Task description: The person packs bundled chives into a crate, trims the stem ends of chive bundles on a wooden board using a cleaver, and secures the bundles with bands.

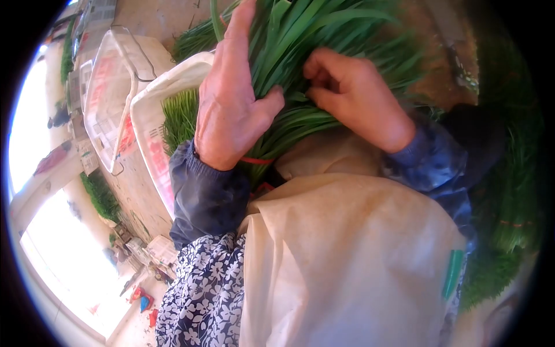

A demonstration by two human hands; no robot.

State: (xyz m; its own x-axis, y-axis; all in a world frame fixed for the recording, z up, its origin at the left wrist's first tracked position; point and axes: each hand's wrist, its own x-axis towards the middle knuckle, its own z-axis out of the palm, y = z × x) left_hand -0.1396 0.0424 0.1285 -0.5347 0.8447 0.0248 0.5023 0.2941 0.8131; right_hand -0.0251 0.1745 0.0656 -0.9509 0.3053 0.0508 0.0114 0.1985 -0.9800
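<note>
A bunch of long, flat green leaves that look like garlic chives lies across my lap. A red band circles it near my left wrist. My left hand rests along the left side of the leaves, fingers stretched out and thumb apart. Over the leaves to the right, my right hand has its fingers curled in and thumb close to them. Whatever may be between those fingertips is hidden. Beneath the bunch, a beige apron covers my lap.
Left of me stands a white crate with cut green stalks in it. Beyond it is another white crate. More banded green bundles lie at my right. A green heap sits farther left on the floor.
</note>
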